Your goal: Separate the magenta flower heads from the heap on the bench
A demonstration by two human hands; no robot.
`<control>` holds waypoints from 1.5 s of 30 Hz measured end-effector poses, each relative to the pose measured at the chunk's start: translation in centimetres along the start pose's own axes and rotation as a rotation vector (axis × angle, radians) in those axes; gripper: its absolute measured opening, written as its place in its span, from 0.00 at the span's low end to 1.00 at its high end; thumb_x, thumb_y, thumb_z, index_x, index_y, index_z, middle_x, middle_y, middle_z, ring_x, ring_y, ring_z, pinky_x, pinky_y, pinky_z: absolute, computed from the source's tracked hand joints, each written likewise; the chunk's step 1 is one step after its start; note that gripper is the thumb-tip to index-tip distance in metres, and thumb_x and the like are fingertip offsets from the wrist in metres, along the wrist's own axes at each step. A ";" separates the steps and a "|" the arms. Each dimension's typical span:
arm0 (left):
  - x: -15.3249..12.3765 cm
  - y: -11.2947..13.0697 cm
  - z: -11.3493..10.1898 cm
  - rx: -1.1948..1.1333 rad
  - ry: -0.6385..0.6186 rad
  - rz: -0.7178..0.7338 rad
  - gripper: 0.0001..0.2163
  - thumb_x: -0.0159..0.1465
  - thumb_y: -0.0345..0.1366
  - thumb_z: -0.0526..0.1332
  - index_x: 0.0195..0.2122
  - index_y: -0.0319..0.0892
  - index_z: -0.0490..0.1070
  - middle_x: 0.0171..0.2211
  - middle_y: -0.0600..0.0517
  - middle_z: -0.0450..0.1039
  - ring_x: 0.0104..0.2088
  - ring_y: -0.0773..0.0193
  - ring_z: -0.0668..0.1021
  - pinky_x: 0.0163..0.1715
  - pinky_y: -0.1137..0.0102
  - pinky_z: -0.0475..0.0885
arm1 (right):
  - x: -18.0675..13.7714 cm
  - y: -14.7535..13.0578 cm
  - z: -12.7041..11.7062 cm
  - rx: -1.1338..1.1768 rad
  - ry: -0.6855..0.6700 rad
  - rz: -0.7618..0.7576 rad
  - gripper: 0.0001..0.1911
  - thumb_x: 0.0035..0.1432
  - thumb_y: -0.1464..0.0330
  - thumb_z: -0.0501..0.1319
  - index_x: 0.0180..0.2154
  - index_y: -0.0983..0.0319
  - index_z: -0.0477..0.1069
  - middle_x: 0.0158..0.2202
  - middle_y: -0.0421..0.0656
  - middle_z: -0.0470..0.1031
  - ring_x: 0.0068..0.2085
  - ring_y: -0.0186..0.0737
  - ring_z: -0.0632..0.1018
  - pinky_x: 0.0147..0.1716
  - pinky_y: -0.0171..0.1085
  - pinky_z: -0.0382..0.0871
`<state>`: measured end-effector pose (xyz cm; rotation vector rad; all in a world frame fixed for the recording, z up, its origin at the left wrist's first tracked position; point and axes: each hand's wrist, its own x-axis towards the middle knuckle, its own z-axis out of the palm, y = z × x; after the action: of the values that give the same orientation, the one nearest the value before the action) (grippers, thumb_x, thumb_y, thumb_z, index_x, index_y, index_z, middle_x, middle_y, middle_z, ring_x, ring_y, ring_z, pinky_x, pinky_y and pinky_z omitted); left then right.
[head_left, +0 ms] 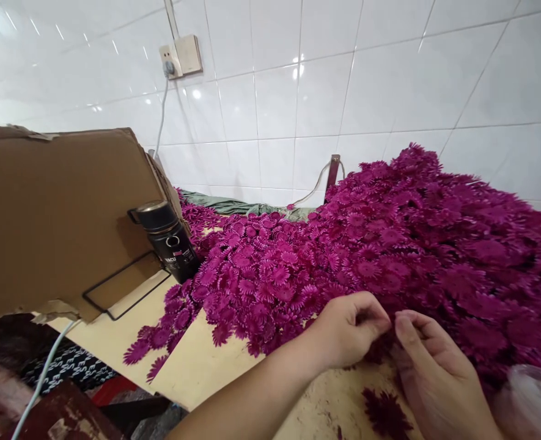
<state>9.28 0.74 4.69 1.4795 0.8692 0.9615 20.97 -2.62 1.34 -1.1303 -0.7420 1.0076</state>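
My left hand [350, 330] is closed in a pinch, thumb against forefinger, at the near edge of a big heap of magenta artificial flower heads [279, 275]. Just to its right, my right hand [435, 360] pinches too, its fingertips close to those of the left. Whatever lies between the fingertips is too small or hidden to make out. A single darker flower head [387, 412] rests on the pale tabletop [325, 403] below the hands.
A black vacuum flask [167, 241] stands left of the heap, against a large cardboard box [54, 214]. A black wire frame [126, 287] lies before the box. At lower right is a clear plastic tub [531, 400]. White tiled wall [270, 104] with a socket [181, 58] rises behind.
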 end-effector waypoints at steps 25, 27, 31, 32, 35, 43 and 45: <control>-0.8 0.3 -0.5 0.169 -0.236 -0.067 0.10 0.58 0.35 0.53 0.21 0.40 0.59 0.18 0.60 0.52 0.19 0.74 0.56 0.19 0.77 0.54 | -0.6 -1.1 0.9 -0.220 0.035 -0.039 0.25 0.31 0.51 0.64 0.30 0.60 0.67 0.23 0.39 0.70 0.24 0.35 0.71 0.21 0.32 0.68; -0.6 0.0 -0.5 0.155 -0.204 -0.022 0.10 0.57 0.34 0.53 0.19 0.41 0.57 0.17 0.60 0.52 0.19 0.74 0.56 0.19 0.77 0.53 | -0.6 -1.0 0.9 -0.181 0.018 -0.015 0.25 0.32 0.51 0.65 0.31 0.60 0.67 0.22 0.39 0.70 0.23 0.35 0.71 0.20 0.31 0.68; -0.2 -0.3 -0.7 0.320 0.025 0.145 0.13 0.57 0.33 0.52 0.16 0.41 0.53 0.17 0.59 0.51 0.21 0.72 0.57 0.21 0.75 0.54 | -0.7 -0.6 0.9 -0.156 0.043 -0.065 0.23 0.33 0.55 0.66 0.32 0.60 0.66 0.24 0.38 0.70 0.25 0.33 0.71 0.21 0.29 0.67; 0.0 -0.3 -0.8 0.369 0.085 0.167 0.14 0.57 0.33 0.51 0.16 0.41 0.51 0.17 0.59 0.51 0.21 0.72 0.57 0.22 0.75 0.54 | -0.7 -0.4 0.9 -0.169 0.045 -0.085 0.22 0.34 0.56 0.66 0.32 0.60 0.66 0.24 0.38 0.70 0.25 0.32 0.70 0.21 0.29 0.66; 0.6 -0.1 -1.4 0.473 0.161 0.197 0.14 0.58 0.34 0.51 0.16 0.42 0.50 0.17 0.59 0.51 0.21 0.71 0.58 0.23 0.74 0.55 | -1.1 -0.3 0.8 -0.232 0.009 -0.138 0.20 0.38 0.57 0.65 0.33 0.60 0.66 0.26 0.39 0.70 0.25 0.33 0.70 0.22 0.30 0.66; 3.0 -0.3 -5.1 0.588 0.450 0.116 0.09 0.59 0.34 0.49 0.21 0.43 0.55 0.19 0.59 0.56 0.23 0.70 0.63 0.27 0.74 0.62 | -2.5 -2.1 -0.4 -0.360 0.038 -0.267 0.17 0.42 0.60 0.63 0.35 0.58 0.67 0.30 0.42 0.72 0.30 0.37 0.73 0.27 0.32 0.68; 2.6 -0.6 -5.0 0.630 0.321 0.137 0.02 0.57 0.33 0.52 0.29 0.41 0.63 0.26 0.56 0.65 0.28 0.68 0.69 0.34 0.71 0.66 | -1.8 -1.5 -0.4 -0.286 -0.080 -0.151 0.20 0.41 0.60 0.64 0.38 0.59 0.66 0.33 0.43 0.73 0.33 0.38 0.73 0.29 0.33 0.69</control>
<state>5.74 5.19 4.64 1.9634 1.4086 1.1014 21.01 -4.60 2.73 -1.2628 -1.0448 0.8407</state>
